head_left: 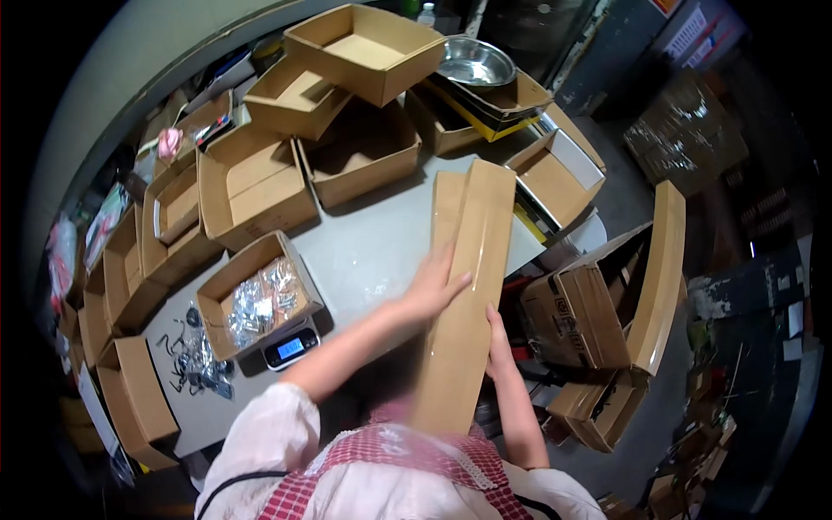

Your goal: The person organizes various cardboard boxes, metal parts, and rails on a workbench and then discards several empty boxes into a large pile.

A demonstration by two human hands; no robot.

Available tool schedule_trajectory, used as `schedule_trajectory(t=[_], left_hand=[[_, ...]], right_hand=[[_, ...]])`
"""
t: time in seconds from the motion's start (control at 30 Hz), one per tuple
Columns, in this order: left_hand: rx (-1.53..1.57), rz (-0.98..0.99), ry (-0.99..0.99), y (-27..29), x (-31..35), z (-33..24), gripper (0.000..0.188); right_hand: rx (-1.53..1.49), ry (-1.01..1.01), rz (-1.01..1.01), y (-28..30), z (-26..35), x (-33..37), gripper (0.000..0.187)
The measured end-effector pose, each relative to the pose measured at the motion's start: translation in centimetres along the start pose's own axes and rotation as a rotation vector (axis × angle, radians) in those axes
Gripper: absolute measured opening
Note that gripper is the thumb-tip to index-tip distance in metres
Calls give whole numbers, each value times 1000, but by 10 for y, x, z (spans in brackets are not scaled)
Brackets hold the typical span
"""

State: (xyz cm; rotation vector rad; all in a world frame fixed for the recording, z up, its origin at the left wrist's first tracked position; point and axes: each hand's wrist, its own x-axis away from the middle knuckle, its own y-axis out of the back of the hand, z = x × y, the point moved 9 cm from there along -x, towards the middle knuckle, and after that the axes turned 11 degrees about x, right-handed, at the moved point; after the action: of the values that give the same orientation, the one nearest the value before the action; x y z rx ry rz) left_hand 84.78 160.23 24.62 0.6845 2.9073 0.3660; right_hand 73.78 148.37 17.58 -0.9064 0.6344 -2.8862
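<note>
A long flat brown cardboard box (472,260), glossy with tape, stretches from my chest out over the grey table (373,243). My left hand (433,282) lies flat on its top face, fingers spread. My right hand (498,342) grips its right edge lower down. A second long cardboard piece (446,204) lies just under and left of it on the table.
Several open cardboard boxes (256,182) crowd the table's far and left sides. One box with clear bags of small metal parts (260,299) sits on a digital scale (290,347). A steel bowl (475,62) rests at the back. More cartons (589,312) stand on the floor at right.
</note>
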Motion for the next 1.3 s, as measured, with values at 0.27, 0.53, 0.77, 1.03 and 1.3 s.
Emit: schedule_trajectory(t=[0.27,0.53,0.77,1.03,1.3], left_hand=[[507,-137,180,-45,134,23,76],[1237,97,789,-77,212,4,96],[1284,-252,762,-58,220,34,86],[991,-375,846,49,234,38,70],[654,-208,954,65,225,34,61]], right_hand=[[1031,416,-195,50,68,-58,76],[1815,778,-1022,83,238,-81,66],[1563,828,-930,110,245,-86,32],[1257,1115,-864,123,265,14,33],[991,1069,-756,105,253,85,33]])
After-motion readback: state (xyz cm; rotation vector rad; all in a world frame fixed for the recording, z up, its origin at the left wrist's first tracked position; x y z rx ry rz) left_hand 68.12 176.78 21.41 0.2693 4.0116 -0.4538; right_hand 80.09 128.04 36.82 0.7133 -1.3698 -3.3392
